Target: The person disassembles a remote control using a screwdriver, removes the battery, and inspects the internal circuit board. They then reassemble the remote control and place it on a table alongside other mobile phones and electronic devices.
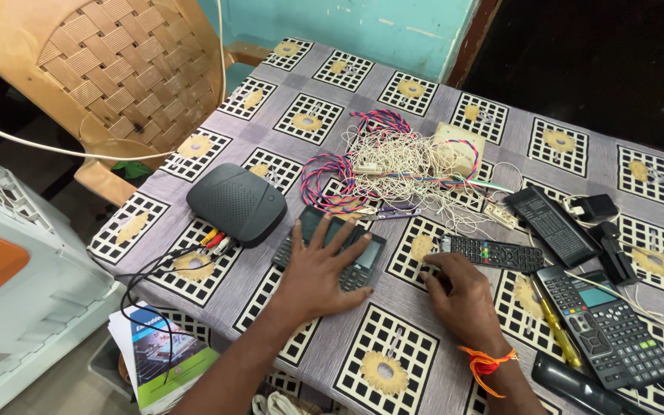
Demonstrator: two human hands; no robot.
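Observation:
My left hand [318, 269] lies flat with fingers spread on a dark keypad device with a small screen [363, 260] in the middle of the table. My right hand [461, 296], with an orange thread at the wrist, rests curled on the tablecloth; its fingertips touch the near end of a slim black remote control [495, 253]. Whether it grips the remote is unclear.
A black set-top box [236, 202] with coloured plugs sits left. A tangle of white, pink and blue wires [393, 163] lies behind. Right: black remotes [551, 225], a scientific calculator [609, 329], a yellow screwdriver [556, 327], an adapter [595, 207]. A tan plastic chair [121, 73] and magazines [164, 355] stand beside the patterned table [386, 365].

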